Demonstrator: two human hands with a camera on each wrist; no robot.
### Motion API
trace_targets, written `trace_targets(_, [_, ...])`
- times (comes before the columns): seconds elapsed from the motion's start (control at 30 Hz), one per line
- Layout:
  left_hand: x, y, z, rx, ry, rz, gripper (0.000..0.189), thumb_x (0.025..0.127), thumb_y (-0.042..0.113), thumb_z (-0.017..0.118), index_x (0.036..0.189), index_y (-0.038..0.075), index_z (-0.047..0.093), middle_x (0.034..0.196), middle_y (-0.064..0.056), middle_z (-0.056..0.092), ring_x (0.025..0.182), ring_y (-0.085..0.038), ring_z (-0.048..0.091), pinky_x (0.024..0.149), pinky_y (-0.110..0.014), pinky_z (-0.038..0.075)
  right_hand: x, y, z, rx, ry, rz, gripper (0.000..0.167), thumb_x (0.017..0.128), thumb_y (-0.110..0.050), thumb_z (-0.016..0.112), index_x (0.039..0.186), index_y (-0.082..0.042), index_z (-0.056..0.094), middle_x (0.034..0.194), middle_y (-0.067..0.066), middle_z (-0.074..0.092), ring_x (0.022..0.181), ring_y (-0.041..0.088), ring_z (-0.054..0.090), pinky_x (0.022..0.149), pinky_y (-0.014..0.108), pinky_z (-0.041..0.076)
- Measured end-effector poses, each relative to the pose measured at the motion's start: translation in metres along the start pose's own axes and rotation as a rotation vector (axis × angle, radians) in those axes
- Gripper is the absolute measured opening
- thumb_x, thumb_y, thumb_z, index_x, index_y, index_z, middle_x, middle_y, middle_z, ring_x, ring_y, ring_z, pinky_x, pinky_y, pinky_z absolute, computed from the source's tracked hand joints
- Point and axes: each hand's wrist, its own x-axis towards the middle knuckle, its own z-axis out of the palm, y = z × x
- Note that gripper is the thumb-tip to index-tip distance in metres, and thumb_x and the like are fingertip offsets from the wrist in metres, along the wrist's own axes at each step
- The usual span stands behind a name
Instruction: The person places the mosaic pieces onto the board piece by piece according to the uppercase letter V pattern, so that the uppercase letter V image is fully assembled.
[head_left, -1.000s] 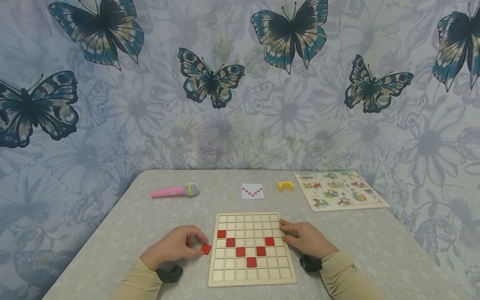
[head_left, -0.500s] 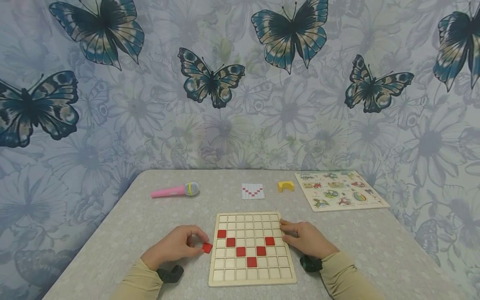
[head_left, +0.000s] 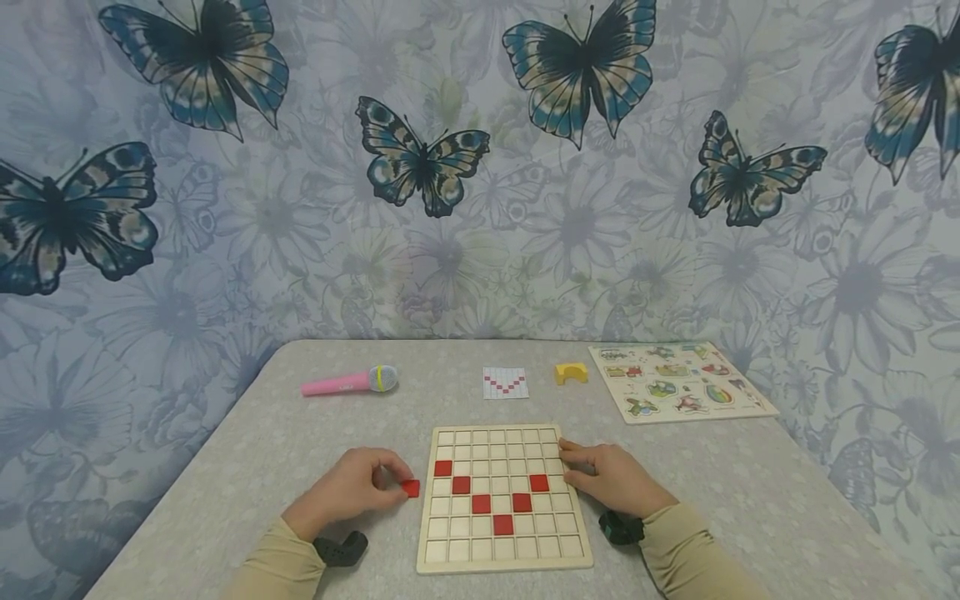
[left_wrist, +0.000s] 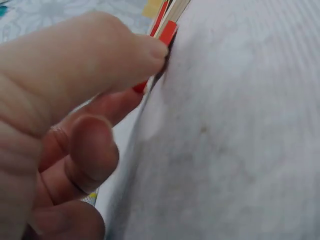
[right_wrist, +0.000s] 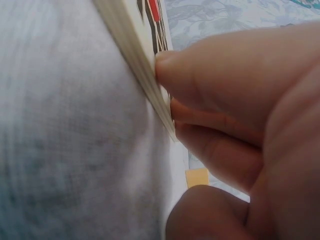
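Note:
My left hand [head_left: 356,483] pinches a small red square tile [head_left: 410,488] between thumb and fingertips, just off the board's left edge. In the left wrist view the red tile [left_wrist: 169,33] shows edge-on past the thumb tip, low over the tabletop. The pale wooden grid board [head_left: 505,547] lies flat before me, with several red tiles [head_left: 481,503] set in its cells in a V shape. On the board's right rim rests my right hand [head_left: 618,481], fingers fairly straight; its wrist view shows the thumb [right_wrist: 172,70] at the board's edge [right_wrist: 131,55].
Behind the board lies a white pattern card [head_left: 506,383] printed with a V of squares. A pink toy microphone [head_left: 348,382] is at the back left. A yellow arch block [head_left: 572,372] and a picture puzzle board [head_left: 682,382] lie at the back right, before the butterfly-patterned wall.
The red tile in my left hand has shifted slightly away from me and turned squarer to the board. My right hand stays where it was on the board's rim.

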Motion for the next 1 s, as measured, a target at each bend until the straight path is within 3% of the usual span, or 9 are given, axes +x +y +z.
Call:
trace_targets(0.43, [0.002, 0.010, 0.001, 0.014, 0.073, -0.001, 0.018, 0.084, 0.024, 0.086, 0.098, 0.028, 0.076, 0.085, 0.012, 0.069, 0.054, -0.005, 0.048, 0.049, -0.024, 0.042, 0.002, -0.002, -0.003, 0.001, -0.015, -0.020, 0.042, 0.100, -0.031, 0.068, 0.136, -0.010, 0.067, 0.152, 0.004, 0.055, 0.139, 0.035, 0.052, 0.106, 0.054, 0.047])
trace_targets(0.7, [0.022, 0.044, 0.010, 0.062, 0.037, 0.093, 0.013, 0.086, 0.023, 0.084, 0.095, 0.029, 0.078, 0.091, 0.012, 0.070, 0.057, -0.004, 0.050, 0.051, -0.024, 0.044, 0.002, -0.002, -0.001, 0.020, -0.020, -0.011, 0.043, 0.099, -0.032, 0.069, 0.136, -0.010, 0.067, 0.151, 0.003, 0.056, 0.138, 0.032, 0.054, 0.105, 0.052, 0.049])
trace_targets(0.83, [0.039, 0.066, 0.021, 0.138, 0.002, 0.139, 0.011, 0.086, 0.022, 0.083, 0.091, 0.030, 0.079, 0.093, 0.013, 0.069, 0.061, -0.002, 0.051, 0.056, -0.024, 0.046, 0.002, -0.002, 0.000, 0.038, -0.026, -0.007, 0.043, 0.099, -0.031, 0.069, 0.136, -0.009, 0.067, 0.151, 0.004, 0.055, 0.139, 0.034, 0.053, 0.106, 0.054, 0.047])
trace_targets(1.0, [0.063, 0.091, 0.040, 0.183, -0.037, 0.154, 0.008, 0.086, 0.023, 0.081, 0.090, 0.030, 0.080, 0.102, 0.012, 0.071, 0.067, -0.003, 0.053, 0.058, -0.026, 0.046, 0.001, -0.001, -0.001, 0.051, -0.015, -0.010, 0.041, 0.099, -0.028, 0.069, 0.135, -0.009, 0.067, 0.151, 0.005, 0.056, 0.141, 0.036, 0.050, 0.108, 0.055, 0.045])
